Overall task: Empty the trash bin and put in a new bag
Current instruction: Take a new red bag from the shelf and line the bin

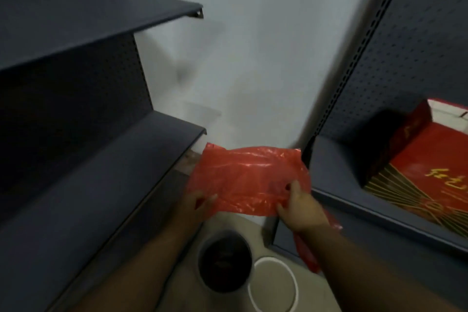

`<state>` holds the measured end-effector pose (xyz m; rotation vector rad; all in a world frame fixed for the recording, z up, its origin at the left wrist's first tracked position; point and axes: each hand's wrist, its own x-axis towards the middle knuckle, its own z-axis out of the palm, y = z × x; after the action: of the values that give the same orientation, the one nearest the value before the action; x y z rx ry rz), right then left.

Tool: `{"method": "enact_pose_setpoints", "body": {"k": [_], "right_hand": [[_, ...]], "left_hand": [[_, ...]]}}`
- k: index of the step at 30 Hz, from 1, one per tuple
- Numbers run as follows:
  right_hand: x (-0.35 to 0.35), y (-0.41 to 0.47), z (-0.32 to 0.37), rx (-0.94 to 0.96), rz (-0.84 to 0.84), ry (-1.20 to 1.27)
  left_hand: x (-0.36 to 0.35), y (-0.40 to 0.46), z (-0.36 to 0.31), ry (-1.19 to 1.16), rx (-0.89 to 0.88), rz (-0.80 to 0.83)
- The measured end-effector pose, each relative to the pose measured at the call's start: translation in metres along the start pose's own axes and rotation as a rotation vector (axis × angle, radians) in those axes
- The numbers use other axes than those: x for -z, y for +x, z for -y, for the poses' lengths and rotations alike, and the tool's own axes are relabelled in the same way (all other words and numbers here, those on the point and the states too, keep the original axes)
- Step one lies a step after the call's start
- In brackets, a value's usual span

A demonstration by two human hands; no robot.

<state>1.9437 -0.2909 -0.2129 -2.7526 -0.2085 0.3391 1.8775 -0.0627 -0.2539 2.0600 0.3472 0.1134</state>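
Red, thin, crinkled plastic bag [249,180] is held up in the air between two bare hands, spread out roughly flat and facing the camera, in front of a pale grey wall [253,45]. The left hand [200,204] pinches the bag's lower left edge, fingers [211,199] closed on the film with the thumb behind it. The right hand [302,206] grips the lower right part of the bag, thumb pressed on the front of the plastic and the other fingers curled behind; a loose tail of the same red film hangs down past the right wrist and forearm.

Below the hands, on the beige floor [326,294], stands a round dark trash bin [224,265], seen from above with its mouth open; its inside is dark and blurred, so what lies in it cannot be told. Just beside the bin, at its right, lies a white ring-shaped plastic hoop [274,284], touching or nearly touching the bin's rim.

Dark blue-grey metal shelves with pegboard backs [76,114] rise along the left side, with two bare boards jutting toward the wall. Another dark blue-grey shelf unit [367,185] stands at the right, its front edge near the right hand. On that right shelf lies a flat red box with gold lettering and gold fan lines [430,185], and a second red box [402,134] stands tilted behind it against the pegboard.
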Motion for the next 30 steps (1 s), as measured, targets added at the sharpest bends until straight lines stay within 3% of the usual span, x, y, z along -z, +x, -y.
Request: {"method": "enact_pose_setpoints", "body": {"k": [4,12,16,21,24,28,30], "right_hand": [[-0.060,0.012,-0.027,-0.025,0.137,0.002],[-0.195,0.044,-0.085,-0.005,0.250,-0.028],[-0.262,0.057,-0.107,-0.042,0.286,-0.082],[-0.328,0.073,-0.116,0.126,0.292,-0.157],[-0.357,0.085,-0.115,0.175,0.321,-0.176],[-0.388,0.103,-0.127,0.153,0.048,-0.082],[-0.404,0.115,-0.141,0.022,-0.023,-0.075]], "left_hand": [[-0.053,-0.011,0.051,-0.017,0.204,-0.045],[-0.148,-0.022,0.161,-0.089,0.434,-0.163],[-0.180,-0.017,0.217,-0.029,0.548,-0.129],[-0.209,-0.008,0.293,-0.062,0.631,0.008],[-0.220,0.000,0.333,-0.073,0.723,-0.011],[-0.228,0.022,0.370,-0.076,0.753,-0.070],[-0.230,0.029,0.384,-0.124,0.753,-0.082]]}}
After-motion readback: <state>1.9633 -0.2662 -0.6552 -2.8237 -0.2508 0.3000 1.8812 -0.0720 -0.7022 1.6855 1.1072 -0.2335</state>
